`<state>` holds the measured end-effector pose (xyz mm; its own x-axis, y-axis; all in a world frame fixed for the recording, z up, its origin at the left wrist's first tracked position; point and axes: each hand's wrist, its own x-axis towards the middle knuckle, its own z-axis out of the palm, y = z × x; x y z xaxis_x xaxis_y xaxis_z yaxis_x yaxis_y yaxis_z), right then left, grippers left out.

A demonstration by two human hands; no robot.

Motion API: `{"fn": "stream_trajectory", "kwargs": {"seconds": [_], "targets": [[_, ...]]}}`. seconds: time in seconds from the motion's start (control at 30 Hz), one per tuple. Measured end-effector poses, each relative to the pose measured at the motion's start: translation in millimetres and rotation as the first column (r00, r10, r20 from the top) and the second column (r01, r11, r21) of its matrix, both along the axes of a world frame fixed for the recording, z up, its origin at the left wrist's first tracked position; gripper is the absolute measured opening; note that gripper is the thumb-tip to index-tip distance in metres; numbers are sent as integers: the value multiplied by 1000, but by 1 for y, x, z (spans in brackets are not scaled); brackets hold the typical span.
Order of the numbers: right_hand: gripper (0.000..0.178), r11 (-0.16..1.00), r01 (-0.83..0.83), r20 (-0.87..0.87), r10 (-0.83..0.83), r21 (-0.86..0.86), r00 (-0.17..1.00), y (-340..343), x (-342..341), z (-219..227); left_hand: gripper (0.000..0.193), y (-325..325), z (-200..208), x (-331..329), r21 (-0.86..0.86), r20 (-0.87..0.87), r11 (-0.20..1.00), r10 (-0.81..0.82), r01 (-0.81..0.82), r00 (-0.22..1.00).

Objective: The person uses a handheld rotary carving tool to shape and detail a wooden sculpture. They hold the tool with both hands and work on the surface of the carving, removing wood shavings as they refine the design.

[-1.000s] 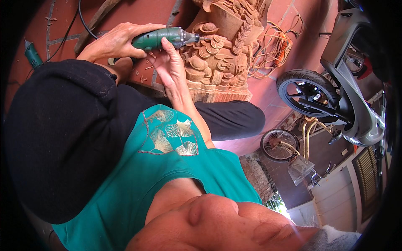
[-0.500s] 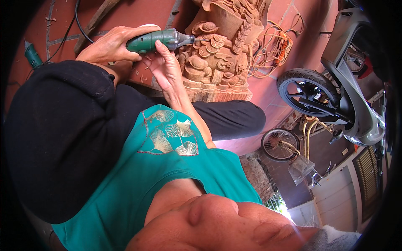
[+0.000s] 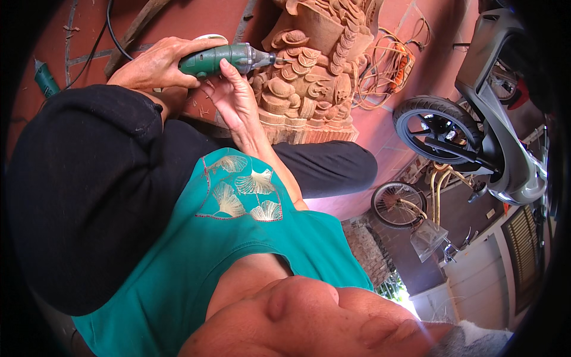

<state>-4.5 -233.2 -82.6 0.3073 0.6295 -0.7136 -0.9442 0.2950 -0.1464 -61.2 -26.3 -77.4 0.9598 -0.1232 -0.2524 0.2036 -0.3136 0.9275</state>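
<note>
A green rotary tool [image 3: 215, 60] lies nearly level at the upper left of the middle, held by both hands. My left hand [image 3: 156, 64] is closed round its rear end. Its front part rests in my right hand [image 3: 236, 101], with the thumb on the body near the grey collar and the palm turned up. The thin bit points right, at a brown wood carving [image 3: 309, 71] covered in rounded, coin-like relief. Whether the bit touches the wood, I cannot tell. The carving stands just beyond my bent legs.
Behind my left hand are a dark cable [image 3: 111, 30] and a wooden stick [image 3: 137, 35]. Another green tool [image 3: 46, 78] lies far left on red tiles. An orange cord [image 3: 380, 71] with a power strip [image 3: 403, 66] lies right of the carving, before a motorbike [image 3: 440, 128] and a bicycle [image 3: 399, 203].
Almost nothing differs. The tool's front end and bit sit very slightly lower against the carving, while both hands keep the same hold.
</note>
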Motion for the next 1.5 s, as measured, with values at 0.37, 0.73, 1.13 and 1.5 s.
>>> {"fn": "stream_trajectory", "kwargs": {"seconds": [0.37, 0.73, 1.13, 1.5], "targets": [[39, 1000, 12, -17, -12, 0, 1000, -2, -1, -2, 85, -2, -8, -1, 8, 56, 1000, 5, -5, 998], [42, 1000, -3, 3, 3, 1, 1000, -3, 0, -1, 82, -2, -5, 2, -24, 74, 1000, 13, -11, 997], [41, 1000, -2, 15, 2, -14, 1000, -3, 0, -2, 89, 1, 3, 7, -52, -15, 997, -53, 52, 998], [41, 1000, 2, 20, -2, -12, 1000, -3, 0, 0, 81, -1, -2, 7, -32, 87, 999, -24, 26, 996]]}}
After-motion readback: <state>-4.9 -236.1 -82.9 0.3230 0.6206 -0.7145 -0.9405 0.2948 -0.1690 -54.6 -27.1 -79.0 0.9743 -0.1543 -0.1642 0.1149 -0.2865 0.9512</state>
